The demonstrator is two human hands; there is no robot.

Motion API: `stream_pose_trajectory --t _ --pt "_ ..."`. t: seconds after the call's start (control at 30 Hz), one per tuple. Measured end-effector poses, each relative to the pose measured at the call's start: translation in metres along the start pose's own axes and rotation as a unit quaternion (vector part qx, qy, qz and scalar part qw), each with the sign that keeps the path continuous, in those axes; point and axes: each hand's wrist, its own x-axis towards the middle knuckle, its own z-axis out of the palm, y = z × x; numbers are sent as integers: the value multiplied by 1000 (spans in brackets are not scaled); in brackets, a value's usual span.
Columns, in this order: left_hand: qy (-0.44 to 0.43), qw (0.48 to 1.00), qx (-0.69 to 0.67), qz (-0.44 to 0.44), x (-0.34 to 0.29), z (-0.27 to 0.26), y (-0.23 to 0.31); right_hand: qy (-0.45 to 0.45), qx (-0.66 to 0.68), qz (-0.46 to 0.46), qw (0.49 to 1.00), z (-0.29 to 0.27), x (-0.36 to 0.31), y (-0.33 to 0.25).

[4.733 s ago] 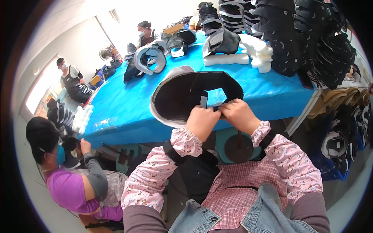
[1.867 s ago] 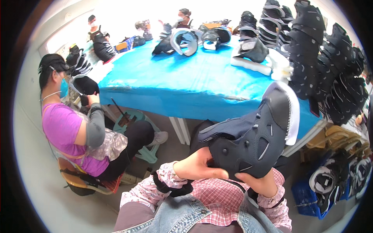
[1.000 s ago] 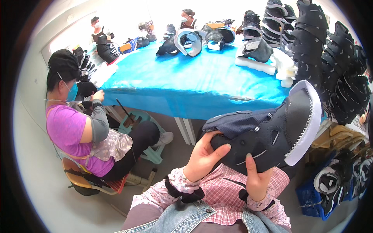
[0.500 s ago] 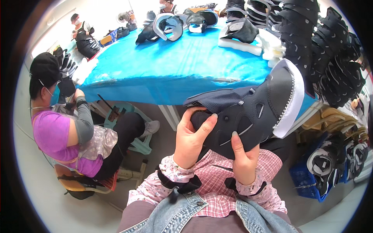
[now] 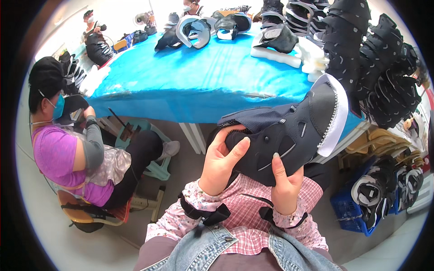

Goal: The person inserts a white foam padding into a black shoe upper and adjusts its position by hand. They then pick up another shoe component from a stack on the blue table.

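Observation:
A black shoe upper is held up over my lap, its toe tilted to the upper right. White material with zigzag stitching edges the toe end. My left hand pinches the upper at its heel opening, thumb on the near side and fingers behind. Lower down, my right hand grips the bottom edge, its thumb pressed on the side panel. The fingers behind the upper are mostly hidden.
Ahead stands a table with a blue cover, bearing loose uppers. Tall stacks of black uppers rise at the right, above blue crates holding more. A seated co-worker in purple handles a dark piece at left.
The upper and both my hands keep nearly the same pose. The view has shifted slightly. The co-worker's dark piece at left has changed its angle.

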Motion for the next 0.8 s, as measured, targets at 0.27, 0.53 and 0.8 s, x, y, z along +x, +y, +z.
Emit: stream_pose_trajectory --t 0.27,0.53,0.8 --pt "22 999 1 44 4 -4 -19 -96 -292 -188 933 6 -24 2" --pt "3 999 -21 -41 -2 -1 1 -25 -81 -46 995 4 -8 -2" --pt "24 997 -34 -57 -1 -1 -8 -81 -216 -111 967 10 -20 -7"
